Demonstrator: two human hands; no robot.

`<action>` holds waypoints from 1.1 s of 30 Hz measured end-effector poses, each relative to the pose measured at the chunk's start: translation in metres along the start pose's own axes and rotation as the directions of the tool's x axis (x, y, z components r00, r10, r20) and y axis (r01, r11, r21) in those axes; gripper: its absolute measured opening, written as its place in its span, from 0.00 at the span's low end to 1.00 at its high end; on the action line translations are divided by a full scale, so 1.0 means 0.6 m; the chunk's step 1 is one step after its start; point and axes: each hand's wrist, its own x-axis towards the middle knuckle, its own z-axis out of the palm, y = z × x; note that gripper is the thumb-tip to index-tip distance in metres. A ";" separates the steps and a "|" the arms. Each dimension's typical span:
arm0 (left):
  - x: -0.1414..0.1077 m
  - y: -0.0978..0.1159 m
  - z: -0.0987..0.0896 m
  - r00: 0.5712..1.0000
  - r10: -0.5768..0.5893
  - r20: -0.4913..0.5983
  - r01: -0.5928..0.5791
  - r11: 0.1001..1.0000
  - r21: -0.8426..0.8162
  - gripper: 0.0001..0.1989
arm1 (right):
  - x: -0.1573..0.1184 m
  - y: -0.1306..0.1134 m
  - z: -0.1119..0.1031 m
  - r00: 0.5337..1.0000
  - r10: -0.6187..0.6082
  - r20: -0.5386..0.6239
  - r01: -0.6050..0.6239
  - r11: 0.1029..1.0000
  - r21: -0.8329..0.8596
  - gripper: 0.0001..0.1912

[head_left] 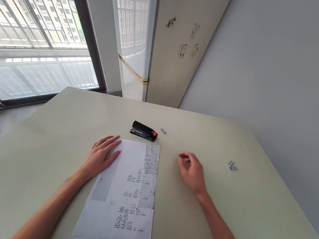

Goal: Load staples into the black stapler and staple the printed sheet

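My left hand [102, 152] lies flat on the upper left edge of a printed sheet of paper [123, 194], fingers stretched out and slightly apart. To the right of the sheet, above the table, my right hand [193, 171] is closed in a loose pinch, thumb and forefinger curled together. Anything between those fingertips is too small or blurred to make out. Just beyond the sheet's far edge rests a black stapler [144, 131] with an orange-red patch at its right end. A small grey staple strip [163, 131] sits to the right of the stapler.
Several short grey staple strips [233, 166] lie on the right side of the pale table [253, 215]. A fridge [170, 68] with brown marks stands behind the table. A grey wall [278, 73] runs along the right, and a dark-framed window [35, 23] is on the left.
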 end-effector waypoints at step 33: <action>-0.006 -0.001 0.002 0.998 -0.056 0.006 0.055 0.998 0.038 0.30 | -0.098 -0.030 -0.116 0.937 -0.181 0.299 0.236 0.958 -0.161 0.14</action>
